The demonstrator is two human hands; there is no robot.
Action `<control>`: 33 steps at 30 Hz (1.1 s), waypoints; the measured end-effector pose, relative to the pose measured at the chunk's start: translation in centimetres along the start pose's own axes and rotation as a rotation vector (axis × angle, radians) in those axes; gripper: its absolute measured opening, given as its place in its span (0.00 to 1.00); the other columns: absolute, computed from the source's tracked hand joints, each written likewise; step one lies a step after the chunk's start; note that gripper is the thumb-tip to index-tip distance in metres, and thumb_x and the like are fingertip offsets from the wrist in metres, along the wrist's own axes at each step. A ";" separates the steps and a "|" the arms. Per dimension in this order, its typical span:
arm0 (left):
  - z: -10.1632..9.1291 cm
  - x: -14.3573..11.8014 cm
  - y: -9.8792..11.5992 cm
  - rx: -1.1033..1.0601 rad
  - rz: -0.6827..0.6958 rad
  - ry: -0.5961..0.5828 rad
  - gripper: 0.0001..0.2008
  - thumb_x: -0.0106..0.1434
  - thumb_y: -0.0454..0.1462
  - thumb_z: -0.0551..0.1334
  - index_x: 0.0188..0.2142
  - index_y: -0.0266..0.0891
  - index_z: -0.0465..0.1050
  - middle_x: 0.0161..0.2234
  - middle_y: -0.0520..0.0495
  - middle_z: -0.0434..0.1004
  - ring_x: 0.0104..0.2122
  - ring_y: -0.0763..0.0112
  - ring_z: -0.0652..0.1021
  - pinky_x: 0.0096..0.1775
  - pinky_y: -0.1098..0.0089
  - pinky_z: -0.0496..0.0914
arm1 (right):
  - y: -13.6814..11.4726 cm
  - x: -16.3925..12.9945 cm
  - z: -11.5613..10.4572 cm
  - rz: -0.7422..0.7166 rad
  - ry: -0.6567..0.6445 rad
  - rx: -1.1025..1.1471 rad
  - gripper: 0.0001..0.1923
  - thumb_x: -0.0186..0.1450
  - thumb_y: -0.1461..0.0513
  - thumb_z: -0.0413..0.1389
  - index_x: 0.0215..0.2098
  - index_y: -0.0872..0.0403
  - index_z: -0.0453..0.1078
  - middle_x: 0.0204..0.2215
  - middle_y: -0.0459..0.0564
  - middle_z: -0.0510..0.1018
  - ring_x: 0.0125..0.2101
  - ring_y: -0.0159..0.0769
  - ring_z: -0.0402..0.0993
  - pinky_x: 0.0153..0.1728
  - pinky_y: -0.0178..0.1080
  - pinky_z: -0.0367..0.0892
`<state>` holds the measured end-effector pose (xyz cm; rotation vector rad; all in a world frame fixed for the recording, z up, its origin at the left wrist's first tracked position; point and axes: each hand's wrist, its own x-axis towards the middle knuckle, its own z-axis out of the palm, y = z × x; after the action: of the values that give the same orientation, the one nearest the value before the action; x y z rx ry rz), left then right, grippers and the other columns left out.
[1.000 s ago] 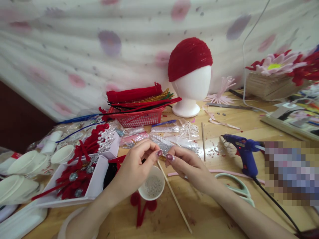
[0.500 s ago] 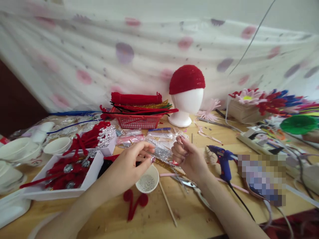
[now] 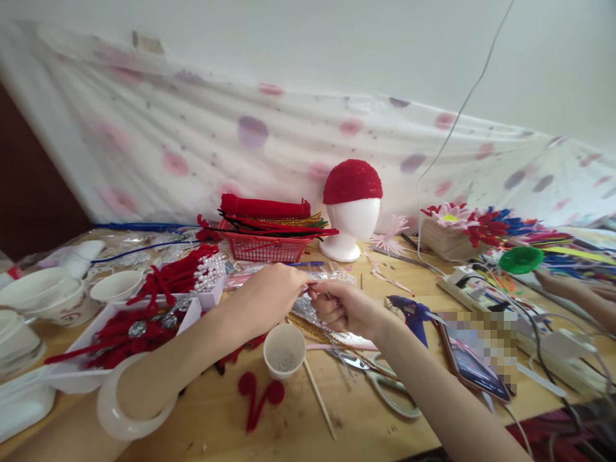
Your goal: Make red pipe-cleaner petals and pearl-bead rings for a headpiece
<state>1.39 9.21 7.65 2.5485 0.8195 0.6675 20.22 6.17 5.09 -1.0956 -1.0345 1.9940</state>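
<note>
Your hands are further out over the table now than a second ago. Back then both were pinching something right above the little white cup [image 3: 284, 350]; now your left hand [image 3: 272, 296] and right hand [image 3: 342, 309] meet fingertip to fingertip beyond it, over the clear packets [image 3: 308, 307], and the cup sits below and between your wrists. Half a second ago your right hand was lifted and apart from the left; now they're touching again. Your head's tipped up too, so a white bangle [image 3: 126, 410] shows on your left forearm, and someone else's arm [image 3: 575, 296] shows far off to your right.
</note>
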 end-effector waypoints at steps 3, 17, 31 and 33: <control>-0.3 -0.1 0.4 0.206 -0.048 -0.076 0.15 0.67 0.29 0.55 0.42 0.37 0.81 0.40 0.38 0.85 0.41 0.54 0.83 0.43 0.60 0.73 | 0.1 0.6 0.2 0.040 -0.028 0.014 0.13 0.63 0.60 0.54 0.24 0.52 0.56 0.14 0.33 0.48 0.15 0.24 0.32 0.13 0.28 0.34; -0.4 -0.6 0.7 0.334 -0.027 -0.181 0.20 0.62 0.24 0.52 0.46 0.36 0.77 0.40 0.35 0.83 0.39 0.51 0.82 0.41 0.58 0.72 | -0.6 1.1 0.8 0.066 -0.016 0.127 0.26 0.73 0.42 0.40 0.32 0.53 0.62 0.18 0.37 0.60 0.12 0.22 0.42 0.11 0.23 0.40; -0.3 1.4 -3.7 -0.345 -0.402 -0.306 0.10 0.59 0.33 0.56 0.26 0.35 0.75 0.20 0.48 0.78 0.20 0.72 0.76 0.25 0.74 0.68 | -3.5 0.4 -2.4 0.147 0.034 -0.101 0.09 0.72 0.59 0.51 0.39 0.58 0.67 0.30 0.61 0.83 0.22 0.32 0.78 0.21 0.29 0.71; -0.4 1.2 -3.6 -0.391 -0.424 -0.296 0.09 0.58 0.33 0.57 0.27 0.35 0.75 0.20 0.48 0.78 0.20 0.73 0.76 0.25 0.74 0.68 | -3.8 0.0 -2.3 0.128 0.028 -0.139 0.03 0.67 0.66 0.54 0.40 0.58 0.66 0.32 0.60 0.84 0.24 0.32 0.80 0.24 0.29 0.72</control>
<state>0.45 12.78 6.56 1.9737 0.9704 0.2719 22.82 8.79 7.52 -1.2888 -1.1274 2.0246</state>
